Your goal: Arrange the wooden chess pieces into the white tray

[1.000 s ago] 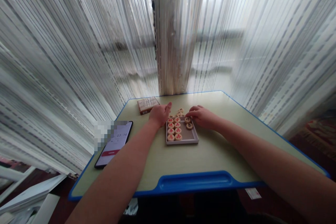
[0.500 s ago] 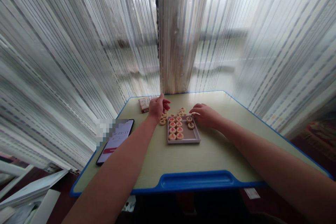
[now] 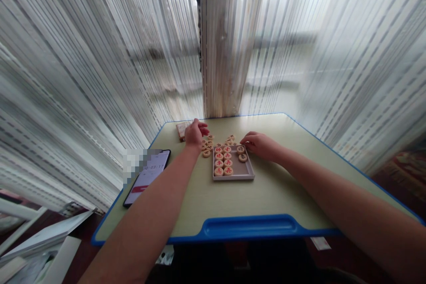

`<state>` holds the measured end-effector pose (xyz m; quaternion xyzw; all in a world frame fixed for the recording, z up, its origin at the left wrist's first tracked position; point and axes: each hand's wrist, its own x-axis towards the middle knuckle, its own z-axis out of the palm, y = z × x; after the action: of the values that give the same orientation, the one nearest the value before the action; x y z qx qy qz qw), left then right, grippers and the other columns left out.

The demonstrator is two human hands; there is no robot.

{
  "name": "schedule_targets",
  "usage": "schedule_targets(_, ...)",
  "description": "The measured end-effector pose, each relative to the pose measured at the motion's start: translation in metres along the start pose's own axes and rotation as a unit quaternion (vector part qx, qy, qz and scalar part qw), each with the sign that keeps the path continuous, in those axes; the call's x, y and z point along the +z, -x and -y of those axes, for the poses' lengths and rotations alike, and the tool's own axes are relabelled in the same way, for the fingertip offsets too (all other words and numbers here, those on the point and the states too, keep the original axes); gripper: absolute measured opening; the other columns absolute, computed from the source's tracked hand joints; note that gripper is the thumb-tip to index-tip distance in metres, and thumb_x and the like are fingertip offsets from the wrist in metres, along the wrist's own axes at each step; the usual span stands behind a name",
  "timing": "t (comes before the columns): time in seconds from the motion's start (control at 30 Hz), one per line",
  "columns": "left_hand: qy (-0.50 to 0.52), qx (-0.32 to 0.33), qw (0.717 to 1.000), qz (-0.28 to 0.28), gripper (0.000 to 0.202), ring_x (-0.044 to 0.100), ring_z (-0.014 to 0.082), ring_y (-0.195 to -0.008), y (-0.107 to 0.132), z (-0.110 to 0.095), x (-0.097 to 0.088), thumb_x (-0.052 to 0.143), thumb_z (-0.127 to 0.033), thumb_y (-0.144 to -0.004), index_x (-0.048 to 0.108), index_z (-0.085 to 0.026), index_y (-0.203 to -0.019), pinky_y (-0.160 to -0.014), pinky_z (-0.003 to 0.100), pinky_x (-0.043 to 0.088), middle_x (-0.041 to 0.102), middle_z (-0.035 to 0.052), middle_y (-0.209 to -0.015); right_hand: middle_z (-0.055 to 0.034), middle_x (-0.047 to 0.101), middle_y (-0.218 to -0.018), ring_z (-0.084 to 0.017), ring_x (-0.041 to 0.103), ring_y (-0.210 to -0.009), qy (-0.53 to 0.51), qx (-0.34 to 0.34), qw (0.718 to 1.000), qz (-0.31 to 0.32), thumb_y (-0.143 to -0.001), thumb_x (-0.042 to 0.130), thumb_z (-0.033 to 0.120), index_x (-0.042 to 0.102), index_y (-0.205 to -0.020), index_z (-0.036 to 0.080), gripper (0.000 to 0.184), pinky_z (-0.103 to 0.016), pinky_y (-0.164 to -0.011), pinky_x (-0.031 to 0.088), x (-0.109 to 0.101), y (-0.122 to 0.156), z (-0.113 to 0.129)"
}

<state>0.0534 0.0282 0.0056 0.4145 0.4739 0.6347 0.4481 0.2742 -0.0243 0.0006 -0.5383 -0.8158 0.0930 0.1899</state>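
A shallow pale box (image 3: pixel 234 178) sits mid-table, holding two columns of red-marked Chinese chess pieces (image 3: pixel 227 163) along its left. Two dark-marked pieces (image 3: pixel 242 158) lie at its upper right. My left hand (image 3: pixel 195 134) hovers beyond the box to the left, fingers loosely stretched out, near loose chess pieces (image 3: pixel 209 146). At the box's far right corner is my right hand (image 3: pixel 258 143), fingers bent together and fingertips close to the upper dark-marked piece. Whatever lies between those fingertips is hidden. More loose pieces (image 3: pixel 230 140) rest behind the box.
A small printed carton (image 3: pixel 181 130) stands behind my left hand. The phone (image 3: pixel 148 177) showing a timer lies at the table's left side. A blue raised tray edge (image 3: pixel 249 227) runs along the front of the table. Striped curtains (image 3: pixel 219 44) hang just behind it.
My left hand has shifted left, away from the box, uncovering more loose pieces. My right hand stays at the box's far right corner, with its fingers drawn slightly closer together.
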Motion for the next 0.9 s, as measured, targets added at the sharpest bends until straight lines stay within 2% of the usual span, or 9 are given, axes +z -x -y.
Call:
schedule_targets(0.2, 0.03, -0.027, 0.999, 0.006, 0.048, 0.055, 0.0124, -0.046, -0.008, -0.004, -0.01, 0.043, -0.058, -0.074, 0.06, -0.013, -0.065, -0.05, 0.023, 0.037, 0.058, 0.0023, -0.047, -0.0086, 0.064, -0.109, -0.017, 0.064, -0.084, -0.071, 0.041, 0.994, 0.073, -0.067, 0.054, 0.008, 0.069, -0.103, 0.016, 0.04, -0.022, -0.07, 0.052, -0.01, 0.003, 0.0)
schedule_targets(0.33, 0.042, -0.062, 0.996, 0.042, 0.045, 0.056, 0.0125, -0.048, -0.003, -0.004, -0.009, 0.047, -0.057, -0.071, 0.061, -0.014, -0.069, -0.052, 0.023, 0.037, 0.06, 0.0023, -0.05, -0.0069, 0.064, -0.113, -0.017, 0.063, -0.087, -0.066, 0.029, 0.994, 0.084, -0.063, 0.053, 0.006, 0.068, -0.107, 0.018, 0.048, -0.024, -0.077, 0.051, -0.01, 0.002, -0.002)
schedule_targets(0.47, 0.074, -0.084, 0.991, 0.067, 0.045, 0.057, 0.0129, -0.051, 0.0, -0.005, -0.007, 0.047, -0.057, -0.072, 0.061, -0.014, -0.071, -0.054, 0.024, 0.038, 0.061, 0.0021, -0.053, -0.0075, 0.063, -0.116, -0.019, 0.062, -0.091, -0.061, 0.014, 0.995, 0.082, -0.065, 0.053, 0.008, 0.067, -0.11, 0.018, 0.048, -0.028, -0.084, 0.05, -0.006, 0.002, 0.0)
schedule_targets(0.57, 0.074, -0.095, 0.989, 0.081, 0.046, 0.057, 0.0126, -0.051, 0.001, -0.007, -0.007, 0.044, -0.056, -0.074, 0.062, -0.014, -0.071, -0.053, 0.024, 0.037, 0.061, 0.003, -0.054, -0.0087, 0.062, -0.12, -0.023, 0.057, -0.108, -0.042, 0.0, 0.996, 0.075, -0.069, 0.052, 0.011, 0.066, -0.114, 0.018, 0.048, -0.033, -0.097, 0.043, -0.006, 0.003, 0.004)
schedule_targets(0.67, 0.069, -0.117, 0.985, 0.105, 0.05, 0.056, 0.0125, -0.05, 0.002, -0.009, -0.007, 0.042, -0.058, -0.076, 0.062, -0.013, -0.07, -0.051, 0.024, 0.037, 0.062, 0.0048, -0.055, -0.0076, 0.055, -0.131, -0.026, 0.045, -0.123, -0.033, -0.013, 0.993, 0.114, -0.068, 0.052, 0.012, 0.059, -0.124, 0.019, 0.057, -0.038, -0.106, 0.034, -0.01, 0.005, 0.004)
schedule_targets(0.8, 0.101, -0.148, 0.973, 0.147, 0.053, 0.056, 0.0136, -0.05, 0.004, -0.009, -0.006, 0.04, -0.061, -0.077, 0.062, -0.013, -0.07, -0.052, 0.025, 0.041, 0.061, 0.0061, -0.056, -0.0052, 0.049, -0.136, -0.027, 0.043, -0.125, -0.053, 0.022, 0.983, 0.173, -0.06, 0.052, 0.008, 0.05, -0.133, 0.024, 0.075, -0.037, -0.105, 0.036, -0.018, 0.007, 0.0)
schedule_targets(0.9, 0.095, -0.125, 0.974, 0.161, 0.054, 0.057, 0.0152, -0.054, 0.004, -0.008, -0.005, 0.033, -0.058, -0.08, 0.062, -0.014, -0.072, -0.057, 0.028, 0.045, 0.062, 0.0069, -0.059, -0.0065, 0.051, -0.134, -0.027, 0.048, -0.121, -0.062, 0.059, 0.983, 0.163, -0.06, 0.051, 0.006, 0.051, -0.132, 0.025, 0.075, -0.036, -0.103, 0.038, -0.019, 0.008, -0.001)
